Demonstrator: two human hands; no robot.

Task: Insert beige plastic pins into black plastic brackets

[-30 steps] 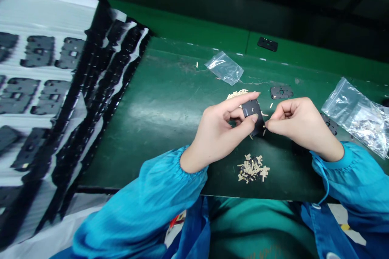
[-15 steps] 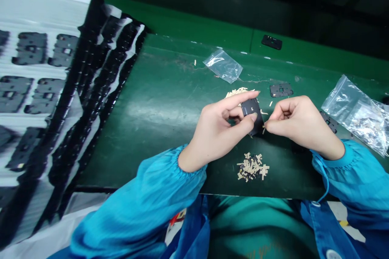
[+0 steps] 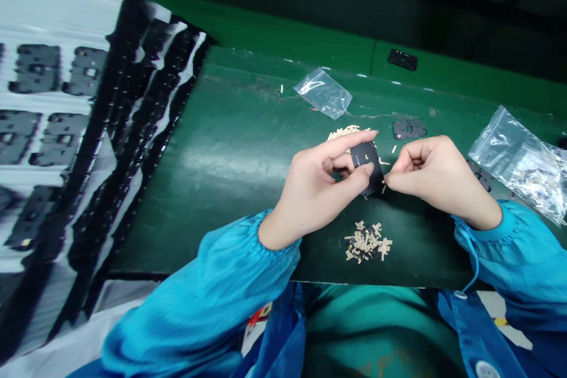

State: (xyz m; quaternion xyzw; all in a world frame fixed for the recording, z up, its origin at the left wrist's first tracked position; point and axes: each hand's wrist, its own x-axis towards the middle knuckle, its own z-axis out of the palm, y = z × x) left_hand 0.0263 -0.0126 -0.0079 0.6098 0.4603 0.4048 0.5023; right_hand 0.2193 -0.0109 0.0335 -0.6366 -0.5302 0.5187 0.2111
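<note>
As the left hand [image 3: 316, 188] clasps a black plastic rectangle [image 3: 377, 177], the right hand [image 3: 434, 174], pinched alongside, contents unclear, might nudge it loose.

Can pass over green tabletop [image 3: 230, 177] btwn trays [image 3: 57, 18] and L hand [image 3: 316, 189], but blocked by tan-strip pile [image 3: 367, 242] nr front edge and clear bag [image 3: 509, 156] R of R hand [image 3: 432, 174].
</note>
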